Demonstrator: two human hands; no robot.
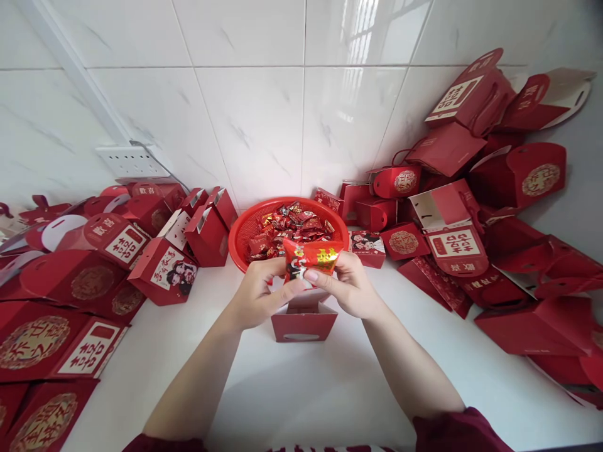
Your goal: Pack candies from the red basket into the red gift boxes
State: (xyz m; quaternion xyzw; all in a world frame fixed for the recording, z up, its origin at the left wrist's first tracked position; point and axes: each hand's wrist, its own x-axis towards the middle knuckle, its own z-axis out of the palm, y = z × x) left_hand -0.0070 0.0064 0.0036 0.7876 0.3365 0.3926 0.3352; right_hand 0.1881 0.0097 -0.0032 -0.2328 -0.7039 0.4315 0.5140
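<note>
Both hands hold one shiny red candy packet [316, 257] with gold print and a small cartoon figure. My left hand [264, 292] pinches its left end, and my right hand [351, 285] grips its right end with the thumb across the front. Directly below the packet stands a red paper box [304, 326] with its top open; the hands and packet hide part of it. Behind them is a round red plastic basket [240, 235] with many wrapped candies [301, 223] in it.
Red gift boxes [101, 282] are stacked along the left. A larger heap of red boxes [452, 242] lies at the right against the wall. A socket strip [134, 162] with a cable is on the tiled wall. The white table [282, 389] shows in front.
</note>
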